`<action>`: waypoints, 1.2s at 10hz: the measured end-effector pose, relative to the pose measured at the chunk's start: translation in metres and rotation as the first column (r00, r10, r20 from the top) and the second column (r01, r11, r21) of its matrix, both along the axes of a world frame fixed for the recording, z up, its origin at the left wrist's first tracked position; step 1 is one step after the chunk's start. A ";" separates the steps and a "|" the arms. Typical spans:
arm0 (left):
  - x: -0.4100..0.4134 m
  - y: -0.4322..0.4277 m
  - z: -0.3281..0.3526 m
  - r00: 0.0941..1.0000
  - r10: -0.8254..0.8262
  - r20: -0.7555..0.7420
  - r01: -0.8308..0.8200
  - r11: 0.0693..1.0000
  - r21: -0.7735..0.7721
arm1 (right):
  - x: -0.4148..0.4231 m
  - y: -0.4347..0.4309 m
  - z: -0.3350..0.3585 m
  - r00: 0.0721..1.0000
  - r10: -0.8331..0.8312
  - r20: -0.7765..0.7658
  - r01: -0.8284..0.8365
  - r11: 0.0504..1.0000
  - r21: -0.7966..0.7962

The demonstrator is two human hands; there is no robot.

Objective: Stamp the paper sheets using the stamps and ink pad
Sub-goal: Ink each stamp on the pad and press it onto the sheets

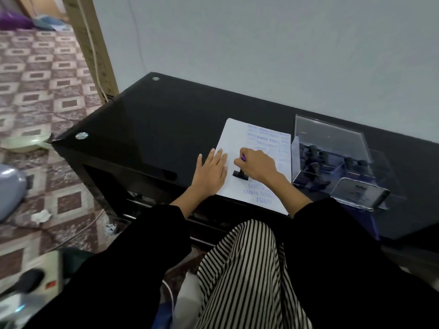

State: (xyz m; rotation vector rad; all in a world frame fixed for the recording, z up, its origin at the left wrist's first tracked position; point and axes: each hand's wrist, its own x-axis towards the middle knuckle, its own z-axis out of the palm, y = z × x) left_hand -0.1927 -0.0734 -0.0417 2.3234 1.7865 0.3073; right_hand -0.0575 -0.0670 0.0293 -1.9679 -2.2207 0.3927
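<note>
Pressing black rectangular-base stamp (240, 174) onto white paper stack (255, 162): right hand (257, 165) fingers wrapped around handle above; left hand (212, 170) fingers spread flat just left, steadying sheet.

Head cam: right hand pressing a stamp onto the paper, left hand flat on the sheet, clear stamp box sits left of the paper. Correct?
One error: the clear stamp box sits right of the paper, not left. The head view shows it. The rest holds: right hand presses the stamp onto the paper, left hand lies flat on the sheet.
</note>
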 end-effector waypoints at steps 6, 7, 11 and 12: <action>0.002 0.000 -0.003 1.000 0.014 -0.025 -0.013 1.000 0.021 | -0.004 -0.014 -0.009 0.999 0.031 0.007 -0.031 0.998 0.063; 0.001 0.000 -0.003 0.999 0.015 -0.036 -0.014 1.000 0.026 | -0.005 -0.021 -0.012 1.000 0.028 0.006 -0.028 0.993 0.111; 0.002 0.001 -0.004 0.998 0.015 -0.065 -0.013 0.999 0.029 | -0.006 -0.021 -0.013 1.000 0.014 0.015 -0.016 0.992 0.127; 0.001 0.000 -0.004 0.997 0.017 -0.075 -0.015 0.999 0.029 | -0.007 -0.021 -0.013 1.000 0.014 0.018 -0.016 0.992 0.124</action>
